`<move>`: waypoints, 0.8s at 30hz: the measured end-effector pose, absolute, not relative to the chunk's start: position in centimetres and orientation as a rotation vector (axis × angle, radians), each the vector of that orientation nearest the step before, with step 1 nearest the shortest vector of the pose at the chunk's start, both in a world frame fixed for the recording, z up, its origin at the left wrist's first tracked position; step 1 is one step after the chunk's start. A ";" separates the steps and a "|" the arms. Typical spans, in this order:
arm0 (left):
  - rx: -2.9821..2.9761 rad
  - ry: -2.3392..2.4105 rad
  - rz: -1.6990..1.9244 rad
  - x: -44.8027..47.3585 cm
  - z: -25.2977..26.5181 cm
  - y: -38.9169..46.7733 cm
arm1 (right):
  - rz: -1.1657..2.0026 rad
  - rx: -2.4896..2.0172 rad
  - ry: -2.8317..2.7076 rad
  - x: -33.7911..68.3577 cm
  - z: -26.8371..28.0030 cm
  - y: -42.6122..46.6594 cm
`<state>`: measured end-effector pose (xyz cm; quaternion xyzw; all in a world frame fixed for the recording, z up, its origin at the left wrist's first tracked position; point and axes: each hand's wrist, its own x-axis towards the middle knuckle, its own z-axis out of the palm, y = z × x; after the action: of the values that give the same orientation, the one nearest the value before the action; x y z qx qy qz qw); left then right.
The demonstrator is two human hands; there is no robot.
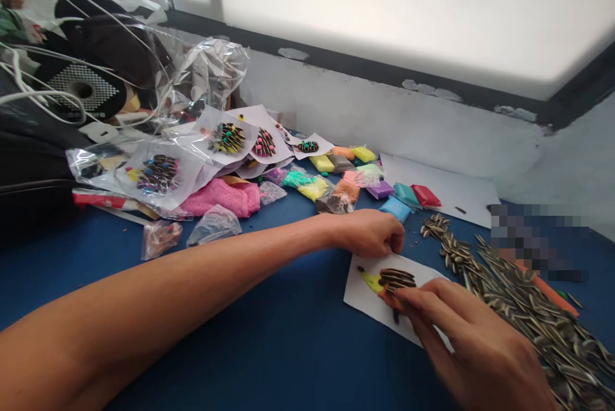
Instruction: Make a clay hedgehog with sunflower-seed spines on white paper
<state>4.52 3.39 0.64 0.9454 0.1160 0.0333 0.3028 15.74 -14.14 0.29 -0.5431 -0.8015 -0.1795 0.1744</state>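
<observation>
A small clay hedgehog figure [372,281], with a yellow face, dark nose and orange underside, lies on a white sheet of paper [361,301]. Striped sunflower seeds [398,278] stick out of its back in a row. My right hand [473,334] pinches at the figure's lower side, thumb and forefinger together; whatever is between the tips is hidden. My left hand [369,232] rests with curled fingers by the paper's far edge, and what it may hold is out of sight. Right of the paper spreads a long pile of loose sunflower seeds [509,296].
Packets of coloured clay [396,208] lie beyond my left hand. Finished seed figures on paper [161,171], a pink cloth [223,198] and clear plastic bags [214,224] are at the left. An orange strip [548,292] lies among the seeds. A wall [327,97] borders the blue table [298,347].
</observation>
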 end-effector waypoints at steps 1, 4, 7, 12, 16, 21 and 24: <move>2.509 0.307 0.088 4.5 0.6 3.4 | -0.515 -1.545 -2.274 15.7 0.3 -14.1; 2.519 0.308 0.092 4.5 0.6 3.4 | -0.529 -1.558 -2.274 15.7 0.3 -14.0; 2.526 0.321 0.087 4.5 0.7 3.3 | -0.534 -1.565 -2.282 15.7 0.3 -13.8; 2.524 0.323 0.086 4.5 0.8 3.3 | -0.550 -1.588 -2.322 15.7 0.4 -13.7; 2.522 0.324 0.085 4.5 0.8 3.3 | -0.619 -1.565 -2.310 15.5 0.5 -13.8; 2.522 0.329 0.083 4.5 0.7 3.3 | -0.606 -1.576 -2.316 16.0 1.5 -14.4; 2.517 0.326 0.077 4.6 0.6 3.4 | -0.671 -1.626 -2.207 17.2 2.2 -14.4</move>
<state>4.57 3.40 0.63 0.9467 0.1226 0.0291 0.2965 17.15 -14.43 2.24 -0.5687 -0.7720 -0.2349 0.1592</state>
